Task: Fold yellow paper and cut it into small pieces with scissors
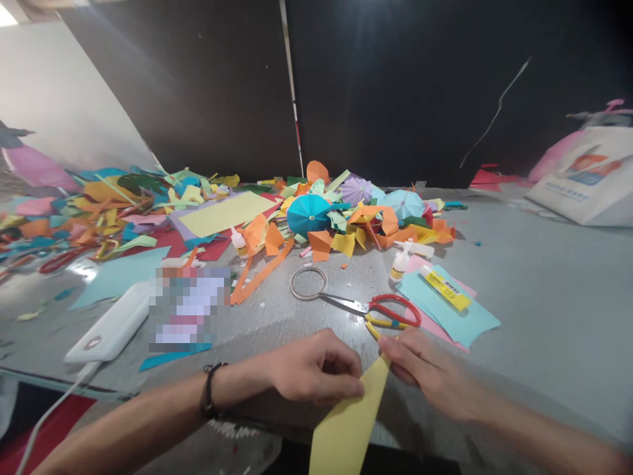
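A folded piece of yellow paper (349, 425) tapers to a point near the table's front edge, and both my hands pinch it near its top. My left hand (316, 369) is curled shut on the paper's left edge. From the right, my right hand (430, 373) grips the tip between fingers and thumb. Just beyond my hands lie red and yellow handled scissors (383, 310) and a roll of clear tape (308, 283).
A heap of coloured paper scraps and small paper umbrellas (309, 212) covers the far table. A yellow glue stick (445, 288) lies on light blue sheets (452, 310). Small glue bottles (398, 264), a white power bank (111, 326) and a white bag (588, 178) are around.
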A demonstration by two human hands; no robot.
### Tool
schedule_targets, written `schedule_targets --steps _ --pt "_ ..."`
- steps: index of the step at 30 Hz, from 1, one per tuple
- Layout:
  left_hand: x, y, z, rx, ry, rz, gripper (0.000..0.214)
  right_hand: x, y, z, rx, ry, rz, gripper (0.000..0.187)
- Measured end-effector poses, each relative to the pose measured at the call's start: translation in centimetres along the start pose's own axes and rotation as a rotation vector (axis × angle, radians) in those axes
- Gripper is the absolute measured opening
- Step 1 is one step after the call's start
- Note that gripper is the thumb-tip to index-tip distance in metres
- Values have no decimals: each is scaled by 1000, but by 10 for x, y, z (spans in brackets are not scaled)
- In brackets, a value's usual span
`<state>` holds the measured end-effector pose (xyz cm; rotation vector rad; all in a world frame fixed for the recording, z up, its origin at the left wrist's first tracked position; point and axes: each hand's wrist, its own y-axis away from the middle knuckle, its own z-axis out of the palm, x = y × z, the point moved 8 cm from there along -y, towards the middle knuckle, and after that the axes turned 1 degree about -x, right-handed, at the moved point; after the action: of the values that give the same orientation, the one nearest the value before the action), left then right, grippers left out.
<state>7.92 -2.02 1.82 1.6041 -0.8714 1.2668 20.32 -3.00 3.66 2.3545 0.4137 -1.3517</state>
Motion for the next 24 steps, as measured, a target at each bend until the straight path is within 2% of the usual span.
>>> schedule_targets --steps 6,11,15,21,24 --pt "-2 -1 0 10 -15 0 38 3 0 1 27 41 9 74" --pt "-3 -2 0 2 -19 11 39 4 -1 5 -20 85 18 75" --pt "-4 -2 0 3 -35 17 38 6 -1 2 8 125 32 74" --pt "0 -1 1 8 -76 33 37 7 -1 12 -114 84 14 75" --pt "0 -1 1 5 -102 30 37 7 -2 13 -110 66 -24 72"
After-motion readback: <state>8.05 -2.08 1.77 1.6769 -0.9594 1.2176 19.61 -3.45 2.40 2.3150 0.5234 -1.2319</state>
